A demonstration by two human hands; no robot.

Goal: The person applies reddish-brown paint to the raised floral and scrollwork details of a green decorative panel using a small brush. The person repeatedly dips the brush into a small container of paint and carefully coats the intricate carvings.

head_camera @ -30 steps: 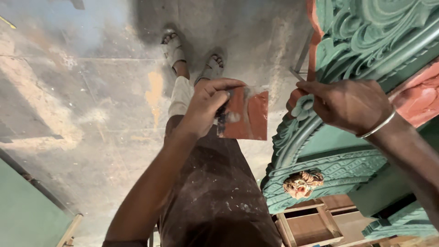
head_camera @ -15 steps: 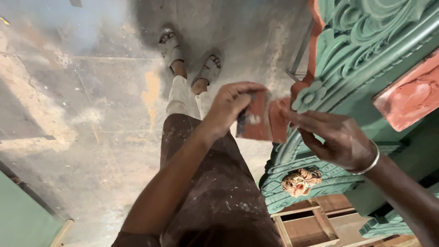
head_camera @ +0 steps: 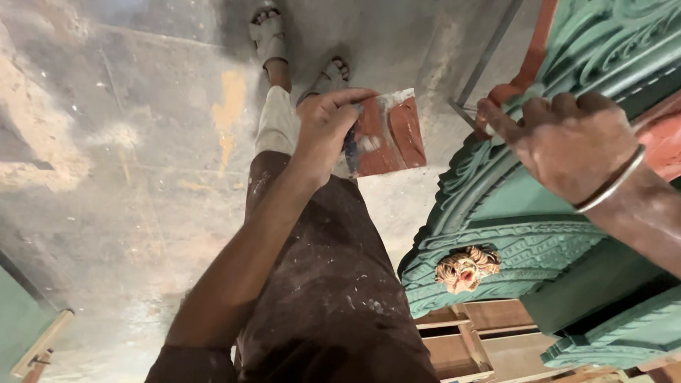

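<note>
Dusty grey concrete floor (head_camera: 128,177) fills the left half of the head view, blotched with pale and yellowish patches, and the person's sandalled feet (head_camera: 268,35) stand on it at the top. Dark, paint-flecked trousers (head_camera: 319,284) run down the middle of the frame.

Left hand (head_camera: 323,128) is closed on a flat putty scraper (head_camera: 386,133), its fingers curled round the dark handle end. The blade is smeared with red-brown filler and has a pale streak along its top edge. It is held over the floor, just in front of the legs and well clear of the carving. Its long axis runs roughly left to right, handle at the hand and broad blade pointing right toward the green woodwork.

Right hand (head_camera: 567,145), with a metal bangle (head_camera: 611,181) at the wrist, holds nothing. Its fingers are bent and loosely spread, the tips pressed on the curved edge of a green carved wooden arch (head_camera: 496,227). A small carved face (head_camera: 464,268), tan and unpainted, sits low on that arch. Plain wooden frames (head_camera: 461,340) lie below.
</note>
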